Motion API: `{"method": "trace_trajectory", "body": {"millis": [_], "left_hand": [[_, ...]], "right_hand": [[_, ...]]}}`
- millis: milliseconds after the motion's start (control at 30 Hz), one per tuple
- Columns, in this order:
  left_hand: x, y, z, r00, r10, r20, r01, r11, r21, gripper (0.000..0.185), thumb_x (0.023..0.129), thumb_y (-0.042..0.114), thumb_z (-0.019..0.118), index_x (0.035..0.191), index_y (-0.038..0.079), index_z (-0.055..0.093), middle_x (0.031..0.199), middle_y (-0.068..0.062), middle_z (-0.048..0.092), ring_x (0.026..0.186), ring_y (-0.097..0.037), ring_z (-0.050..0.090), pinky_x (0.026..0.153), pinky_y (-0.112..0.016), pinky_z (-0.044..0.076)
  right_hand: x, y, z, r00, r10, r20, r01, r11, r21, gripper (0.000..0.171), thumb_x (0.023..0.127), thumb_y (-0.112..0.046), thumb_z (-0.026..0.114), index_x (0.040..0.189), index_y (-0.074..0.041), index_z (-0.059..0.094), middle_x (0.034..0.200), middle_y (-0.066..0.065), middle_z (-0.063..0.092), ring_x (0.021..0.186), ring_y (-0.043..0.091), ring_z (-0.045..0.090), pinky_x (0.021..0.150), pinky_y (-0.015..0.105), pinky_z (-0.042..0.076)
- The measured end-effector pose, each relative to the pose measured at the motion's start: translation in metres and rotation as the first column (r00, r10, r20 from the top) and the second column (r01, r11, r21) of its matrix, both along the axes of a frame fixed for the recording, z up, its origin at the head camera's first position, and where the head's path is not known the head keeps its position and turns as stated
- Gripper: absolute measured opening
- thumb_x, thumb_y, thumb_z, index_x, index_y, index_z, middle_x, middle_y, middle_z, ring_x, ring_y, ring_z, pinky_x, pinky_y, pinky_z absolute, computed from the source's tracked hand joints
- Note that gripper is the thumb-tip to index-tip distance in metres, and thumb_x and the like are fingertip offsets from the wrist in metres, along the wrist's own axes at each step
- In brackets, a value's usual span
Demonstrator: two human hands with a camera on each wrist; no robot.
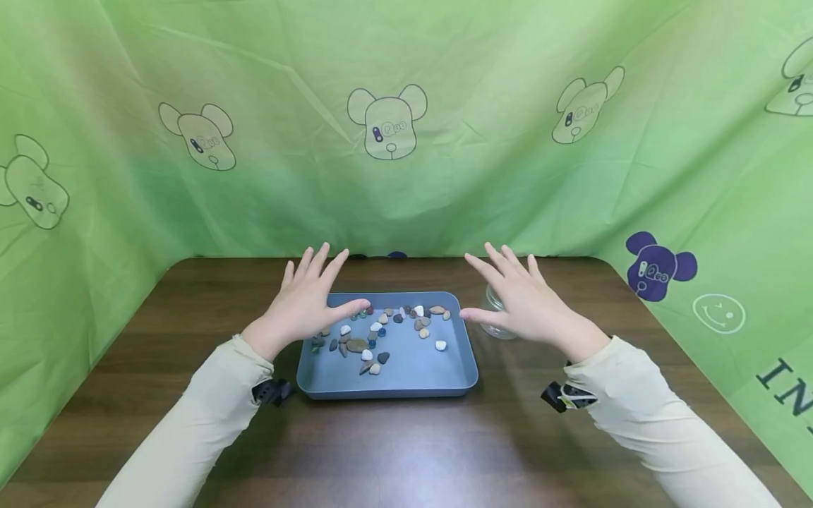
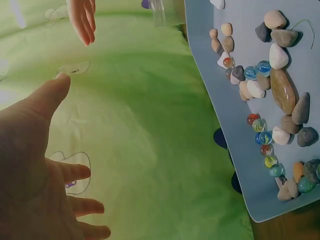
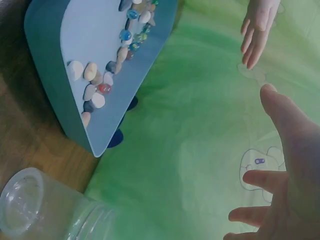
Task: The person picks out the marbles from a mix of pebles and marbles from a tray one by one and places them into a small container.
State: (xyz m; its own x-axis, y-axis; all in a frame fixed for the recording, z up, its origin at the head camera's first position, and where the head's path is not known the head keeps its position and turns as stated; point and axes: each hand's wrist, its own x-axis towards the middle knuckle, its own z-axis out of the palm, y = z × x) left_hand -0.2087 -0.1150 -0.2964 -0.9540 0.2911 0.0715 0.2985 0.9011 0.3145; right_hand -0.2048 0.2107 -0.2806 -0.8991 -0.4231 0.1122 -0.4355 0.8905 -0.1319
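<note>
Both hands up and spread over the stones, nothing held yet.

Our left hand (image 1: 303,300) hovers over the blue tray's (image 1: 406,384) left end, our right hand (image 1: 524,303) above the clear jar (image 1: 497,319) just right of it; fingers are splayed, both empty. The tray sits mid-counter (image 1: 406,451), long axis left to right, stones and marbles (image 1: 375,331) scattered towards its far left. The risk we see: marbles roll, so a clumsy pinch could skitter one away, or the right wrist could tip the jar.

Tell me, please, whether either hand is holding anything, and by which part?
Nothing is held. The left hand and right hand hover open, fingers spread, above the tray and the jar.
</note>
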Motion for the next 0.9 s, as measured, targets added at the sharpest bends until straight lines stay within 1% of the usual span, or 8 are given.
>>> {"method": "trace_trajectory", "body": {"millis": [133,267,400,500,733,900], "left_hand": [[0.001,-0.002,-0.001,1.000,-0.022,0.017,0.022,1.000,0.017,0.086,0.084,0.067,0.047,0.150,0.019,0.019,0.158,-0.014,0.013,0.146,-0.036,0.007,0.116,-0.058,0.007],[0.003,-0.005,-0.004,0.997,-0.066,0.027,0.065,0.998,0.015,0.079,0.087,0.058,0.051,0.148,0.013,0.027,0.154,-0.017,0.022,0.144,-0.037,0.018,0.116,-0.057,0.014],[0.006,-0.008,-0.010,0.993,-0.119,0.025,0.119,0.993,0.002,0.070,0.090,0.048,0.054,0.144,0.009,0.034,0.151,-0.020,0.030,0.140,-0.038,0.027,0.114,-0.055,0.022],[0.007,-0.011,-0.016,0.990,-0.133,0.038,0.133,0.991,0.002,0.066,0.090,0.046,0.054,0.142,0.008,0.038,0.149,-0.019,0.033,0.138,-0.037,0.031,0.112,-0.054,0.026],[0.010,-0.022,-0.034,0.989,-0.135,0.055,0.135,0.991,0.013,0.061,0.091,0.040,0.055,0.140,0.006,0.041,0.147,-0.020,0.035,0.135,-0.039,0.035,0.109,-0.054,0.031],[0.013,-0.028,-0.048,0.990,-0.126,0.065,0.125,0.992,0.018,0.056,0.091,0.036,0.056,0.136,0.004,0.045,0.146,-0.022,0.036,0.134,-0.040,0.036,0.108,-0.055,0.032]], "right_hand": [[-0.001,-0.005,0.003,0.999,0.033,-0.016,-0.033,0.999,-0.022,0.080,0.083,-0.059,0.056,0.147,-0.018,0.029,0.154,0.019,0.022,0.142,0.043,0.017,0.111,0.066,0.009],[-0.003,-0.010,0.002,0.997,0.073,-0.033,-0.074,0.996,-0.039,0.071,0.085,-0.049,0.060,0.142,-0.012,0.039,0.150,0.019,0.032,0.138,0.040,0.029,0.113,0.060,0.017],[-0.004,-0.014,-0.002,0.996,0.085,-0.025,-0.086,0.995,-0.051,0.064,0.087,-0.043,0.061,0.139,-0.010,0.043,0.146,0.019,0.039,0.134,0.038,0.038,0.109,0.055,0.031],[-0.005,-0.016,-0.005,0.996,0.087,-0.034,-0.089,0.995,-0.053,0.059,0.088,-0.042,0.060,0.137,-0.011,0.046,0.143,0.017,0.043,0.130,0.037,0.043,0.102,0.054,0.039],[-0.007,-0.020,-0.017,0.986,0.149,-0.076,-0.156,0.984,-0.090,0.045,0.088,-0.031,0.062,0.124,-0.005,0.058,0.132,0.020,0.053,0.123,0.037,0.050,0.100,0.051,0.042],[-0.008,-0.023,-0.025,0.986,0.155,-0.067,-0.160,0.983,-0.089,0.040,0.088,-0.030,0.062,0.120,-0.005,0.061,0.132,0.021,0.053,0.122,0.037,0.051,0.097,0.052,0.044]]}}
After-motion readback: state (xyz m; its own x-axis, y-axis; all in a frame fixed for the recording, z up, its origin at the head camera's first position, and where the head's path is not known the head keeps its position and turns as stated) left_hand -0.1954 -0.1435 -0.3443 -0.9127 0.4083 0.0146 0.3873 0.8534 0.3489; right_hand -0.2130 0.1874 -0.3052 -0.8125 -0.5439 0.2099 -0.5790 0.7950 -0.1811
